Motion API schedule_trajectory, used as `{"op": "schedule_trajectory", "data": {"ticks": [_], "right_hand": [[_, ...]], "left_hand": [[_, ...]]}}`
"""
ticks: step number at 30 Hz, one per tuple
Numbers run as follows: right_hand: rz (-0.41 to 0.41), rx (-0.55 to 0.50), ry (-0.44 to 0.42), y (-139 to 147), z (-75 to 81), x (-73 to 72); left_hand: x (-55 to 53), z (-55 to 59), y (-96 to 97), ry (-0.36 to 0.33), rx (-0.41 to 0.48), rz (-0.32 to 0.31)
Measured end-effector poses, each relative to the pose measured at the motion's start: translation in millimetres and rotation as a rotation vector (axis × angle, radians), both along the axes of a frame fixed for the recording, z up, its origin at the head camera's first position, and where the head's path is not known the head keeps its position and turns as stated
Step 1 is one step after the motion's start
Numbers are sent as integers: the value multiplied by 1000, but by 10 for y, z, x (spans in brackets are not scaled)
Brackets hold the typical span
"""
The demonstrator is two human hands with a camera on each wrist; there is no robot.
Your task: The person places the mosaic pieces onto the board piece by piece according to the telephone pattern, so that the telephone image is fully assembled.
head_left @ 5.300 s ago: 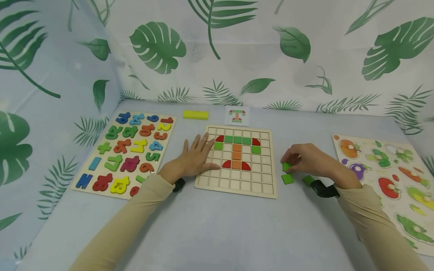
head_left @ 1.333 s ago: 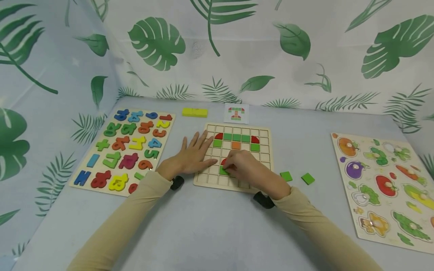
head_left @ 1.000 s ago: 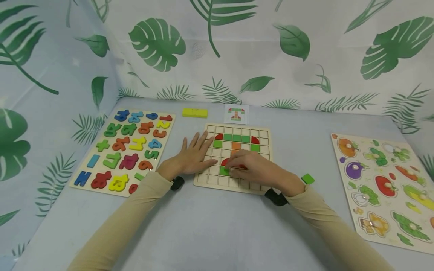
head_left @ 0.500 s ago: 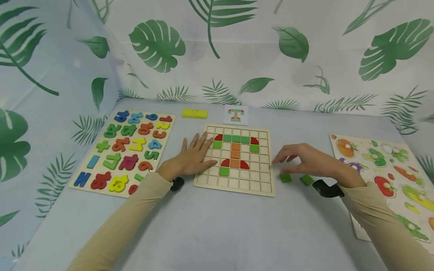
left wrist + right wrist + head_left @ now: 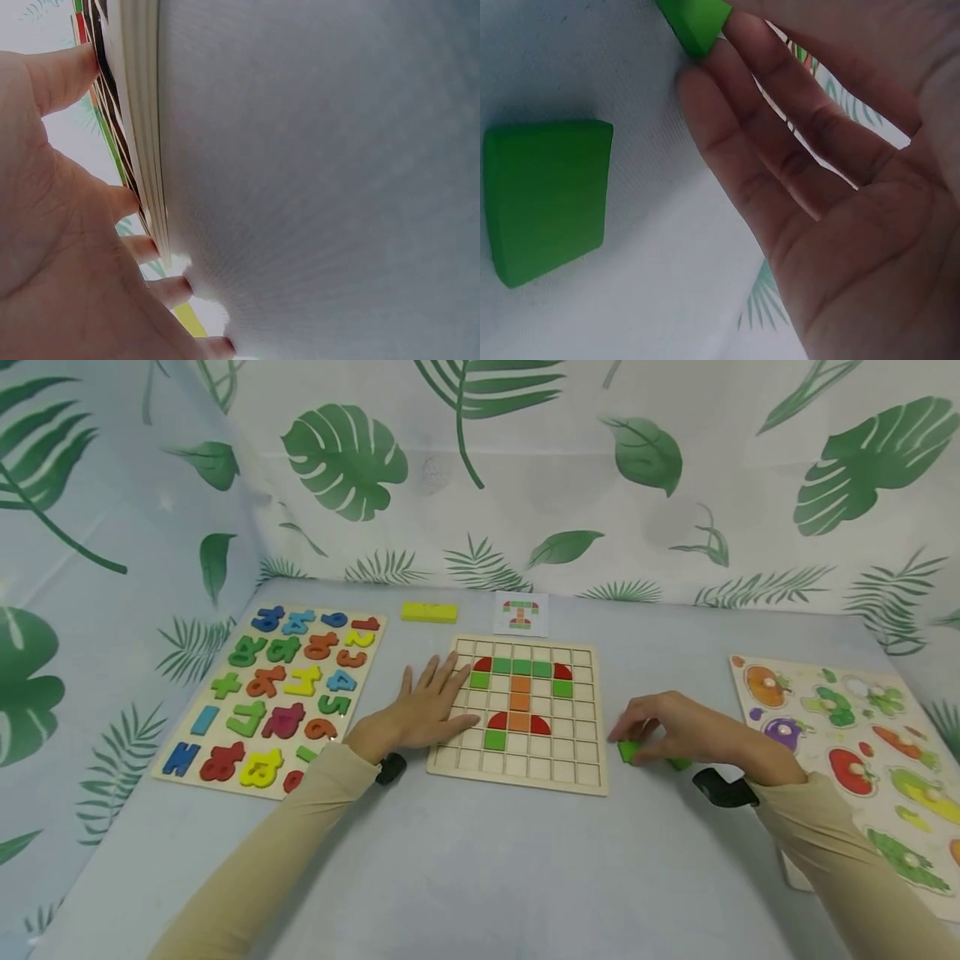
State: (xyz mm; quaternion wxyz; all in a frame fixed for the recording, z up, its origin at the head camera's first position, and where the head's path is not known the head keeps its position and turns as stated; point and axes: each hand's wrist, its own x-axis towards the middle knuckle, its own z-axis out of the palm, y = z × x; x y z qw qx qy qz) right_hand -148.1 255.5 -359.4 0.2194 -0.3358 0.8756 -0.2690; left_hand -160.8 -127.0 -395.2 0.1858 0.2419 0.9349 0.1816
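Observation:
My left hand (image 5: 420, 710) lies spread with its fingers straight, fingertips and thumb over the left edge of a wooden grid board (image 5: 551, 770). On the board, red quarter-circles, green squares and orange squares (image 5: 519, 702) form a pattern, with a single green square (image 5: 494, 740) at its lower left. To the right of the board, my right hand (image 5: 675, 727) pinches a green square tile (image 5: 627, 751) between thumb and fingers, low at the table. A second green tile (image 5: 547, 199) lies flat beside that hand; in the head view the hand partly covers it.
A board of coloured number pieces (image 5: 266, 722) lies at the left, a vegetable puzzle board (image 5: 813, 681) at the right. Behind the grid board are a yellow block (image 5: 429, 612) and a small pattern card (image 5: 521, 613). A leaf-printed cloth (image 5: 480, 510) hangs at the back.
My right hand has set a green square on the board's lower left, drawn back to the right and closed on another green tile. The left hand has stayed in place.

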Motion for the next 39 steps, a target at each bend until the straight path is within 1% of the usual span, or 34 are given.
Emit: {"op": "schedule_trajectory", "data": {"ticks": [5,12,20,27,30,35,38,39], "right_hand": [[-15,-10,-16,8,-19,0],[-42,-10,5,26,-43,-3],[-79,11,17,45,-14,9],[-34,16,79,21,51,2],[-36,0,93,-21,90,1],[-56,-67,176,-146,159,48],[-65,-117,230,-268,179,92],[-70,-140,235,-316,181,107]], "left_hand": [[3,1,11,4,-5,-5],[7,-4,15,7,-11,2],[11,-4,13,9,-13,5],[2,-16,16,9,-17,6],[-2,-24,12,7,-19,7],[0,-17,17,3,-21,5],[2,-5,16,1,-20,6],[3,-2,15,0,-21,7]]}}
